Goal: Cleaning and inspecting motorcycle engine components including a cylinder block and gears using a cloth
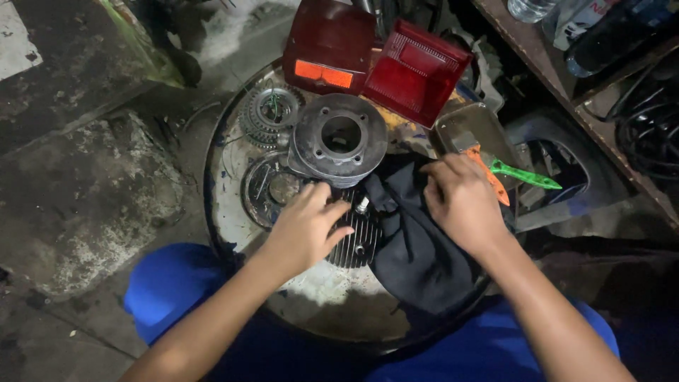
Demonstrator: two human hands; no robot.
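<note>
My knees in blue trousers (pixel 170 283) nearest, under round metal surface (pixel 226 205); my left hand (pixel 308 226) flat, fingers spread, palm down on finned cylinder head (pixel 357 240), gripping nothing; my right hand (pixel 460 201) loosely curled, fingertips pinching edge of black cloth (pixel 414 247) lying just right of head; wiping looks barely begun, fins still grimy; cylinder barrel (pixel 339 138) just beyond left hand, untouched; clutch gear (pixel 269 113) beyond, left; red lamp lenses (pixel 414 71) farther off; both forearms reach forward, wrists level.

A repair workshop: a finned engine cylinder (pixel 339 141), a clutch gear (pixel 269 113) and red tail-light lenses (pixel 414 71) crowd a grimy round drum-top surface (pixel 226 191), stained concrete floor (pixel 78 198) at nine o'clock.
</note>
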